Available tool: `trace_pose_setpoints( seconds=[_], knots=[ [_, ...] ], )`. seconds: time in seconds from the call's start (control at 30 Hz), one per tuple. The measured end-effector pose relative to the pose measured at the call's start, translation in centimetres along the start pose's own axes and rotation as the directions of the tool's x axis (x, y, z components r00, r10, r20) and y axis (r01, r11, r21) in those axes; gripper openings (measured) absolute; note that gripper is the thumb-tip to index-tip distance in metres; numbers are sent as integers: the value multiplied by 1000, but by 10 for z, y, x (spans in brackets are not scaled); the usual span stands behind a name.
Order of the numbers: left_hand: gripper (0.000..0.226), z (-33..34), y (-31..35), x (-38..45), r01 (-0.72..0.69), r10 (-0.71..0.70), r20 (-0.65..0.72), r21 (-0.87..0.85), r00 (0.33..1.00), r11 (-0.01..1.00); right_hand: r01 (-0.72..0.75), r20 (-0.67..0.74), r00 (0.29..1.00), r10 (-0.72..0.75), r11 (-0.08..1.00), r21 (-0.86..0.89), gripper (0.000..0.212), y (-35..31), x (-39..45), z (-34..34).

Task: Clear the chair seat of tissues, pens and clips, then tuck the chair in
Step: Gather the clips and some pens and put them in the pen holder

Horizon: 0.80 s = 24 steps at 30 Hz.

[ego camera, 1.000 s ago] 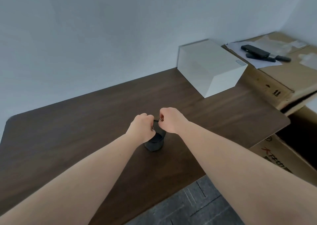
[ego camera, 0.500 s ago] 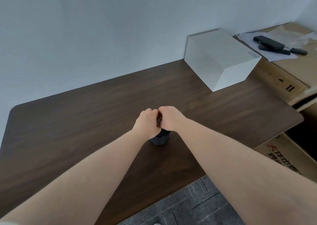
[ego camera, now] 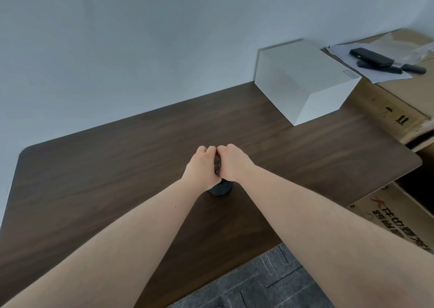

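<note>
My left hand (ego camera: 199, 167) and my right hand (ego camera: 234, 164) are fisted and pressed knuckle to knuckle over a black round pot (ego camera: 220, 189) on the dark wooden desk (ego camera: 117, 167). A small dark item (ego camera: 218, 167), too small to name, is pinched between the two hands just above the pot's mouth. The hands hide most of the pot and its inside. The chair, tissues and pens are out of view.
A white box (ego camera: 303, 80) stands at the desk's far right corner against the wall. Right of the desk a cardboard carton (ego camera: 399, 110) carries papers and black devices (ego camera: 371, 57). Another printed carton (ego camera: 399, 218) sits lower. Grey carpet (ego camera: 258, 284) shows below the desk's near edge.
The two hands, a finger's width apart a second ago, have closed together over the pot. The view has shifted slightly left.
</note>
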State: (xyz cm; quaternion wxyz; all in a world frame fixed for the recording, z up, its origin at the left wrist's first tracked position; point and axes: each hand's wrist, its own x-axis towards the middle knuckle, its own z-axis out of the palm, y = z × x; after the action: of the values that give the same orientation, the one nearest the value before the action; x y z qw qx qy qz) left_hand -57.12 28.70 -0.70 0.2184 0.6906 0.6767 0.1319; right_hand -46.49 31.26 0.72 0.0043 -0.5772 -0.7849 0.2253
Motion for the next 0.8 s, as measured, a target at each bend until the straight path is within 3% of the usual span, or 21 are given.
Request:
trace_pose_setpoints(
  seconds=[0.4,0.6,0.8],
  knots=[
    [47,-4,6,6,-25,24,61,25,998,999,50,82,996,-47,998,-34,33,2,-4,-12],
    [51,-13,12,8,-32,23,106,77,994,997,61,37,997,-60,998,-10,35,10,-14,-21],
    [61,-28,28,6,-62,25,155,238,988,969,38,-31,999,-39,999,-23,47,27,-29,-36]
  ],
)
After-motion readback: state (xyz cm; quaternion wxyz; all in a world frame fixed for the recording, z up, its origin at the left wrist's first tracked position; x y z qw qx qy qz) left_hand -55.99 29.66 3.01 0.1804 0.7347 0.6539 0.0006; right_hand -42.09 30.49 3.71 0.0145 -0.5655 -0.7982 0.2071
